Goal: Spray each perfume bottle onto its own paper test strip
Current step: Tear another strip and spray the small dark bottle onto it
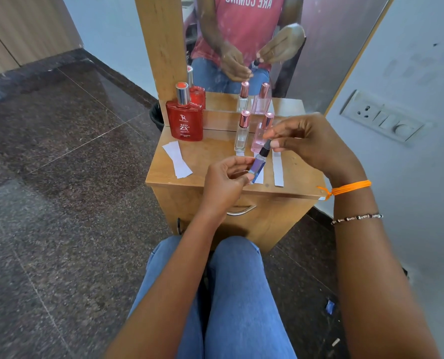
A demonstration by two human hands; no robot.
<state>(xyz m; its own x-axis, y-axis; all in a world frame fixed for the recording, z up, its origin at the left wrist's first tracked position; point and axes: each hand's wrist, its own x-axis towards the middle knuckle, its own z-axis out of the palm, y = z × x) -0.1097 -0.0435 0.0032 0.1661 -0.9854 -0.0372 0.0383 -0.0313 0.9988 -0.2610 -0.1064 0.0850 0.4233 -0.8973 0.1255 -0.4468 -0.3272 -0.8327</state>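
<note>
Left hand (226, 177) pinches closed low, right hand (306, 141) curls above, fingertips apparently pinched together.

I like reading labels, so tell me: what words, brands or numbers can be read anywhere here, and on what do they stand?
"RED ZX": on the front of the red perfume bottle, below a small logo.
Small line under the logo and the lines below "ZX": too small to read.
"ARE COMING": on the red shirt seen in the mirror, mirror-reversed and cut off at the top.
Clear bottle, pink bottle, blue bottle, paper strips: no readable text.
</note>
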